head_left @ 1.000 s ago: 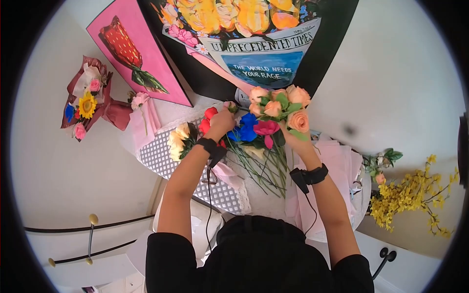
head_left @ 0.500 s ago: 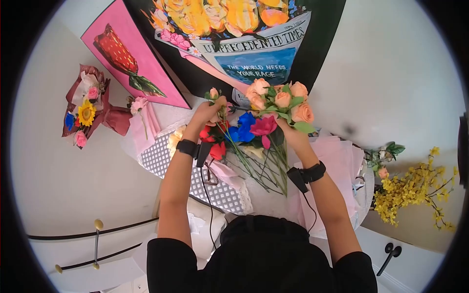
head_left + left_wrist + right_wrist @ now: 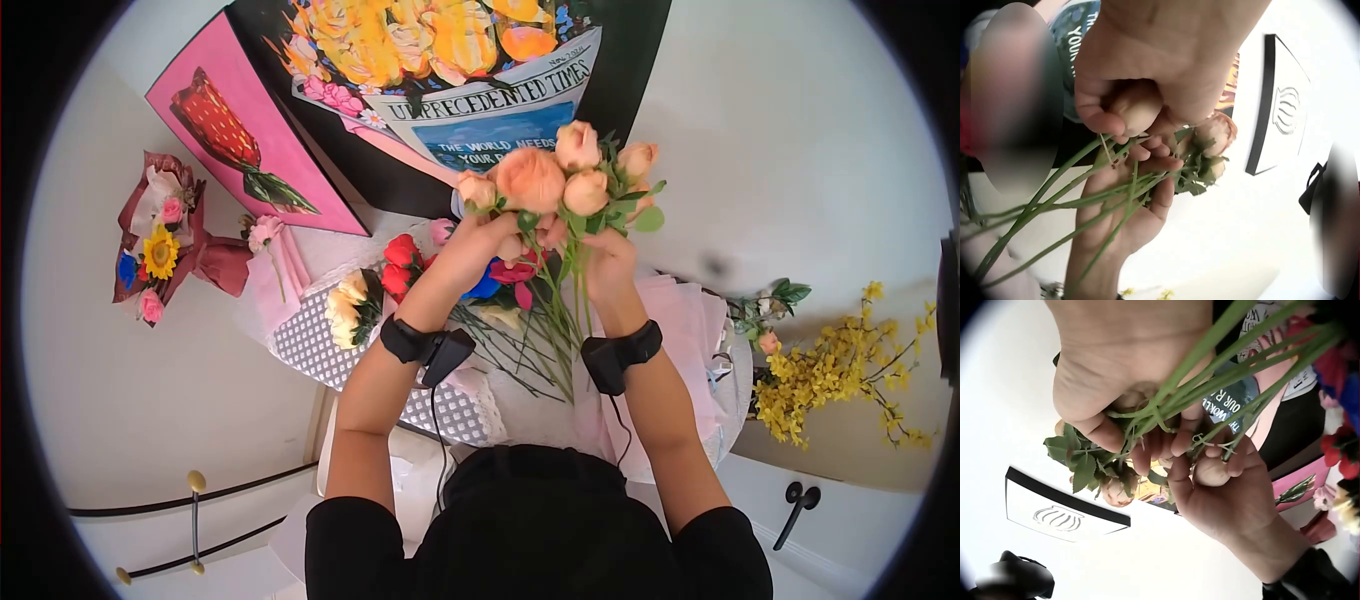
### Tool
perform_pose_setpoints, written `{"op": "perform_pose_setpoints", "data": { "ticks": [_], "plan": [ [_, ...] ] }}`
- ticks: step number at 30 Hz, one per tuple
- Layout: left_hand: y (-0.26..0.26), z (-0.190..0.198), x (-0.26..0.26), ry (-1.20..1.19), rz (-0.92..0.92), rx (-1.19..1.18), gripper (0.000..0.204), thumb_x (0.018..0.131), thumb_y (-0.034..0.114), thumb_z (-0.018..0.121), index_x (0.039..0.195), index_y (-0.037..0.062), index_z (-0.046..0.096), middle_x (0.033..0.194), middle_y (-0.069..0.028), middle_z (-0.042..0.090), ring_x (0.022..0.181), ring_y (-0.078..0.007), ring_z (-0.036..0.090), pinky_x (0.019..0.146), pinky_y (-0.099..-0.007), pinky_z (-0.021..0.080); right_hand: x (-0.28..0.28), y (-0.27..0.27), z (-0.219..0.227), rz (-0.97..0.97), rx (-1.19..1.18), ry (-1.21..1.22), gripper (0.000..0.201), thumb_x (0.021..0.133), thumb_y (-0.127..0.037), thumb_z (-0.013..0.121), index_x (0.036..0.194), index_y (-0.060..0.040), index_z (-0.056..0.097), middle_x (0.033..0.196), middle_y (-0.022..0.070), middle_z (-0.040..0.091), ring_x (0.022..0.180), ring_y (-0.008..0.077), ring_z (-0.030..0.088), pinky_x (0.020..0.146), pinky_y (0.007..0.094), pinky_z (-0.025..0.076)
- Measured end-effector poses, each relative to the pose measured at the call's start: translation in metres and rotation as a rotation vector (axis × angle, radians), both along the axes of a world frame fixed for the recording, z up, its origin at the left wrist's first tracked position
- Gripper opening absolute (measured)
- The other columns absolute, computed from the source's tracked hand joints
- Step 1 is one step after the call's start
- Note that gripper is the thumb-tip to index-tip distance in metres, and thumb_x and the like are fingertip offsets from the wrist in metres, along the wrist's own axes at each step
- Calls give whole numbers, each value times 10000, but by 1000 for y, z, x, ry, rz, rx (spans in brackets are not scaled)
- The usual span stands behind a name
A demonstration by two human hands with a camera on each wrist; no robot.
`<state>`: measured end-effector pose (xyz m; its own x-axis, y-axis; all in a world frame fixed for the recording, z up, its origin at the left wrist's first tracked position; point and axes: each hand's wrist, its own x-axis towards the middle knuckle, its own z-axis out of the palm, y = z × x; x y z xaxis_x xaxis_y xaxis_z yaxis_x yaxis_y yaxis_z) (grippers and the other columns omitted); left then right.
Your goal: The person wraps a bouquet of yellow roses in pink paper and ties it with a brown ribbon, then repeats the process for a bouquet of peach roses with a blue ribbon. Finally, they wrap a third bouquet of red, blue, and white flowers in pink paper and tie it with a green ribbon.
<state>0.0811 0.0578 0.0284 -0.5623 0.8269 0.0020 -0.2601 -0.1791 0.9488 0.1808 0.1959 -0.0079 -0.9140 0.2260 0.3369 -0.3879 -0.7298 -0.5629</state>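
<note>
Pale wall (image 3: 800,150) fills the right of the frame, beyond a white tabletop (image 3: 530,420) at center. At top center stands a painting (image 3: 500,108) of a wrapped bouquet; pink sheets (image 3: 670,340) lie right of center. Peach roses (image 3: 531,181) rise just right of center, held up against the painting's lower edge. Below their heads, the left hand's (image 3: 480,245) grip is curled on the bunch, while the right hand's (image 3: 608,262) grip clasps green stems. Red flowers (image 3: 400,262) lie left of center.
</note>
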Motion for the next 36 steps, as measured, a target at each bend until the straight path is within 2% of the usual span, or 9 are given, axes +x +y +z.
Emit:
{"op": "perform_pose_setpoints", "data": {
  "ticks": [4,10,14,18,21,25,28,34,36],
  "plan": [
    [9,-13,-3,116,-213,-51,221,772,28,549,991,11,533,713,-21,559,535,-80,487,464,-204,385,4,7,-20,-215,6,-149,503,667,47,459,1169,38,427,1068,143,551,981,240,536,867,357,424],
    [28,-26,-1,77,91,-19,142,796,64,594,924,41,537,718,-10,554,536,-56,492,430,-185,365,1,27,-48,-599,72,-324,420,677,-28,425,1081,80,461,1050,169,546,889,274,556,805,407,445],
    [40,-27,9,-75,211,138,113,825,101,606,884,46,526,718,4,539,567,-55,514,427,-188,385,17,35,-46,-452,220,-394,456,674,-7,450,1126,51,446,1089,153,534,939,274,547,828,451,450],
    [76,-39,29,534,446,146,75,756,69,586,783,3,562,704,-105,600,664,-204,593,597,-331,462,37,58,-65,-113,237,-366,536,684,0,494,1213,-22,408,1141,117,517,1041,271,517,897,480,424],
    [97,-41,36,792,549,43,409,761,73,515,1155,8,428,1075,-266,488,831,-416,564,682,-437,471,39,56,-49,-98,272,-352,515,704,3,532,1205,-39,421,1135,89,518,1043,253,511,889,438,418],
    [94,-11,55,553,487,35,587,719,76,551,1258,-5,334,1165,-266,435,937,-409,532,781,-439,453,48,70,-28,-53,237,-389,495,738,12,548,1216,-26,424,1108,83,533,1025,232,515,843,372,435],
    [95,-7,47,972,668,66,518,702,88,570,1192,-23,442,1344,-224,274,1149,-375,414,967,-399,349,51,72,-32,-74,223,-463,604,734,37,512,1307,-58,348,1249,101,460,1105,260,489,895,390,423],
    [92,-27,48,1011,394,312,462,690,117,585,1126,-21,521,1197,-214,474,1120,-370,442,960,-394,348,59,50,-22,-344,83,-569,497,751,28,540,1230,-19,415,1006,120,559,791,224,567,729,347,462],
    [78,-40,32,948,417,335,447,668,147,619,1080,-7,543,1147,-191,498,1068,-359,466,913,-386,375,63,51,-8,-78,405,-469,429,760,20,547,1178,19,452,879,91,558,739,193,545,757,343,456]
  ]
}}
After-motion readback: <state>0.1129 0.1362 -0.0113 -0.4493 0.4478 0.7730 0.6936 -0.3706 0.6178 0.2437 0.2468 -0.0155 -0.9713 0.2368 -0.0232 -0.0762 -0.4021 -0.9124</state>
